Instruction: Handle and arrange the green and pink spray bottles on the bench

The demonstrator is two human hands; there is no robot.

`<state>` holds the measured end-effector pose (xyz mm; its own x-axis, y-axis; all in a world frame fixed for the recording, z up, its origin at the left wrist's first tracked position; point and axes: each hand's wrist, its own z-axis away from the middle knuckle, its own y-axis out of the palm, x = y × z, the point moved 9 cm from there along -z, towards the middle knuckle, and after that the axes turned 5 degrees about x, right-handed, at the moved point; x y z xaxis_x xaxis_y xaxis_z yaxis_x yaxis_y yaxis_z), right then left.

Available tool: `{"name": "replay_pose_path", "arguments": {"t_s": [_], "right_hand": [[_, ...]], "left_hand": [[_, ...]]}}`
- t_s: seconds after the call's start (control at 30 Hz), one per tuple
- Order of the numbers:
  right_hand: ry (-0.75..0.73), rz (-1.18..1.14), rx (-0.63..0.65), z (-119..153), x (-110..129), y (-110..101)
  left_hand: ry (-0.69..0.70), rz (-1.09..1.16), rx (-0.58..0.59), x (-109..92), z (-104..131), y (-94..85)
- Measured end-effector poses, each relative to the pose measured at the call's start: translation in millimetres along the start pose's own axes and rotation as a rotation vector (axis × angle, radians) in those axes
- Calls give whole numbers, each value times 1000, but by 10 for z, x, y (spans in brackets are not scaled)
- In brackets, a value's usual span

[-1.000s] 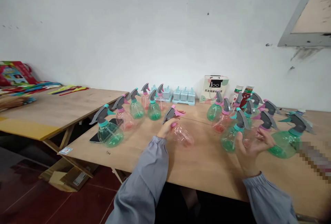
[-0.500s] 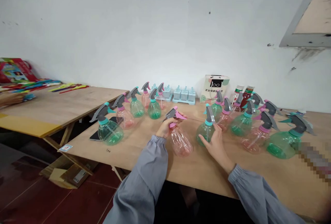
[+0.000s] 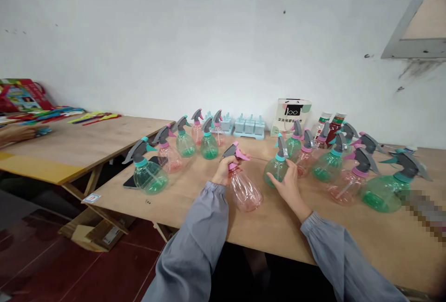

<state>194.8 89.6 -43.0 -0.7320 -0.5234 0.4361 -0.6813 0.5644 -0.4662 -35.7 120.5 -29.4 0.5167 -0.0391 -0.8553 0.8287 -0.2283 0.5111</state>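
Observation:
My left hand (image 3: 225,170) is closed around the neck of a clear pink spray bottle (image 3: 246,190), which has a grey and pink trigger head. That bottle leans, its head tipped to the left. A green spray bottle (image 3: 275,170) with a grey and turquoise head is in my right hand (image 3: 289,180), thumb on its front and fingers at its right side. Close by on the right are a pink spray bottle (image 3: 304,161), a green spray bottle (image 3: 326,166) and several more. Another green spray bottle (image 3: 150,180) heads a group on the left.
Light blue ice-pop moulds (image 3: 249,126) and a printed paper bag (image 3: 291,118) stand by the wall. Behind the left bottles lies a dark phone (image 3: 131,182). At a second table (image 3: 104,141), another person's hand (image 3: 21,134) is beside colourful strips.
My right hand and the green spray bottle have shifted slightly left and away from me. The pink bottle stays in my left hand, nearly unmoved. The view has shifted a little.

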Motion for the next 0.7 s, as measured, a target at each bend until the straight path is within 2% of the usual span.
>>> {"name": "replay_pose_path", "arguments": {"t_s": [0.1,0.2,0.6,0.7], "right_hand": [[0,1,-10,14,-2,-2],[-1,-2,-19,27,2,-7],[4,-36,-11,43,25,-14],[0,-37,-13,46,32,-23]], "left_hand": [[39,-2,63,-46,15,35],[6,-45,100,-21,23,73],[52,-21,19,-62,9,-45],[136,22,-109,-125,4,-175]]}}
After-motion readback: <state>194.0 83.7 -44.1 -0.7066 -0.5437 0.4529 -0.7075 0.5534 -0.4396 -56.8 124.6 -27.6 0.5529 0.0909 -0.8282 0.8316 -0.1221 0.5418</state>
